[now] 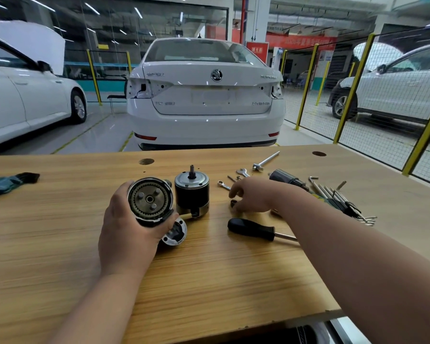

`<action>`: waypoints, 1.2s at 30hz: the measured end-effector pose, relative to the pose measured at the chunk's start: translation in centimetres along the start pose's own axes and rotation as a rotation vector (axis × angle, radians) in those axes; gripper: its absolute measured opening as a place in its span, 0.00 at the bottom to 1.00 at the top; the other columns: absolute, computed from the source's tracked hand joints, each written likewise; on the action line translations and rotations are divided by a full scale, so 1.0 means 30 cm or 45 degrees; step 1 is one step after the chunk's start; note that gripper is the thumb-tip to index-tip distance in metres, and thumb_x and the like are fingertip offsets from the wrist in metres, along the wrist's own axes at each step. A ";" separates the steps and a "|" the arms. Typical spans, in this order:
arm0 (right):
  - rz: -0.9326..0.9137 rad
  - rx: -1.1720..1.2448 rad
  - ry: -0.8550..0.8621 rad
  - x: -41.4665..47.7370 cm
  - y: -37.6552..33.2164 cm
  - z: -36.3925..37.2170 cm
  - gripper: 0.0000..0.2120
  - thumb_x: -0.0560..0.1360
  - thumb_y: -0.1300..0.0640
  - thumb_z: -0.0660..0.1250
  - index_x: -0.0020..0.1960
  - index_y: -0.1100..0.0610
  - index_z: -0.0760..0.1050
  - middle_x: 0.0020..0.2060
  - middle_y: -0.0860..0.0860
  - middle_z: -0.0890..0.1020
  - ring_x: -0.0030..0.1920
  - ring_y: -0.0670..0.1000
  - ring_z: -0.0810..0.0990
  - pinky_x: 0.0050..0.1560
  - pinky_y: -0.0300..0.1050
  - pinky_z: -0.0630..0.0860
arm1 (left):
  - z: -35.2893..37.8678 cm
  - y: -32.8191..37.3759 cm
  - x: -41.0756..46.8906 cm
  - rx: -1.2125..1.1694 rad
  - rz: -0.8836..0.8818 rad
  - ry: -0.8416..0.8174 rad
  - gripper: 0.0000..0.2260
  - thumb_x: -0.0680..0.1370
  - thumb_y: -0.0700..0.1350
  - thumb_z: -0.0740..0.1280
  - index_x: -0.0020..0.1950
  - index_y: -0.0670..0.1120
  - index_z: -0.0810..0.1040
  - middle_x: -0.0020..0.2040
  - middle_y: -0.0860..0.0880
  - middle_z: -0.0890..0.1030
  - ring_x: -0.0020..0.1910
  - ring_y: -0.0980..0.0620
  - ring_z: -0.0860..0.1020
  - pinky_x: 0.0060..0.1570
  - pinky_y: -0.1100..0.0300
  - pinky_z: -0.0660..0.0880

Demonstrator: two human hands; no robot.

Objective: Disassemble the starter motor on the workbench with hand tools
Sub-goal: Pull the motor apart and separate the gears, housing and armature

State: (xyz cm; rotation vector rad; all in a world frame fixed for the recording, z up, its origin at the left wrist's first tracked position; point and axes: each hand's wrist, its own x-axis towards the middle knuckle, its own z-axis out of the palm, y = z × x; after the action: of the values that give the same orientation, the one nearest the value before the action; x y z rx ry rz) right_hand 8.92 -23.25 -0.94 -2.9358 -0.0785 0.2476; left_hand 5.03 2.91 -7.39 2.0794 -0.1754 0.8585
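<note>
My left hand (pixel 126 228) grips the starter's gear housing (pixel 150 200), its open end facing me with a ring gear and three pins inside. Its nose end (pixel 175 232) sticks out below my fingers. Just to the right, the black motor body (pixel 192 193) stands upright on the wooden workbench (pixel 60 232) with its shaft pointing up. My right hand (pixel 251 194) is lowered over the bench right of the motor, fingers curled around a small dark gear (pixel 233 202). A black-handled screwdriver (pixel 252 229) lies in front of that hand.
Small wrenches (pixel 242 172), a T-handle tool (pixel 265 161) and the black solenoid (pixel 286 179) lie behind my right hand. A hex key set (pixel 343 201) fans out at the right; another (pixel 6 183) lies far left. The bench's front edge is close to me. Parked cars stand beyond.
</note>
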 end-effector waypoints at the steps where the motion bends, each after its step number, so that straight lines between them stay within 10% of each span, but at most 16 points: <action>1: 0.014 0.065 0.051 -0.010 0.009 -0.003 0.23 0.76 0.48 0.70 0.70 0.49 0.72 0.65 0.51 0.76 0.59 0.53 0.76 0.56 0.45 0.72 | 0.000 0.001 0.001 0.003 -0.002 -0.007 0.41 0.60 0.54 0.80 0.66 0.53 0.62 0.63 0.48 0.74 0.61 0.43 0.73 0.49 0.50 0.72; 18: 0.017 -0.116 0.068 -0.007 -0.013 0.047 0.21 0.79 0.49 0.66 0.71 0.47 0.71 0.69 0.52 0.68 0.60 0.54 0.75 0.56 0.46 0.73 | -0.010 0.011 -0.005 -0.036 -0.020 -0.020 0.40 0.60 0.53 0.81 0.65 0.55 0.62 0.61 0.50 0.75 0.59 0.45 0.74 0.48 0.56 0.69; 24: 0.086 -0.149 0.400 -0.051 -0.048 0.092 0.27 0.79 0.49 0.64 0.76 0.46 0.60 0.74 0.51 0.64 0.68 0.56 0.71 0.54 0.52 0.76 | -0.020 0.019 -0.007 -0.040 -0.028 -0.028 0.39 0.61 0.53 0.80 0.65 0.55 0.62 0.61 0.52 0.74 0.59 0.49 0.73 0.47 0.58 0.69; 31: -0.147 0.482 0.719 -0.271 -0.177 0.151 0.22 0.78 0.46 0.65 0.71 0.43 0.66 0.59 0.39 0.75 0.49 0.38 0.74 0.49 0.38 0.72 | -0.067 0.058 -0.015 -0.440 -0.341 0.068 0.38 0.54 0.68 0.76 0.58 0.56 0.69 0.47 0.63 0.76 0.44 0.69 0.76 0.43 0.69 0.70; 36: -0.095 1.120 0.439 -0.306 -0.261 0.199 0.20 0.80 0.47 0.64 0.71 0.46 0.67 0.58 0.43 0.78 0.54 0.45 0.79 0.56 0.46 0.79 | -0.059 0.074 -0.024 -0.966 -0.807 0.010 0.35 0.53 0.63 0.77 0.54 0.47 0.79 0.49 0.45 0.84 0.48 0.45 0.82 0.52 0.45 0.78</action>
State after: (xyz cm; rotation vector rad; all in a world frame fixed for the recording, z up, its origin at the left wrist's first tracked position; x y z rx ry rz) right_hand -1.42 -15.08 -3.71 -2.0529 -0.0186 -0.1984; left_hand 2.65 2.74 -5.67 1.2879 0.1464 0.3229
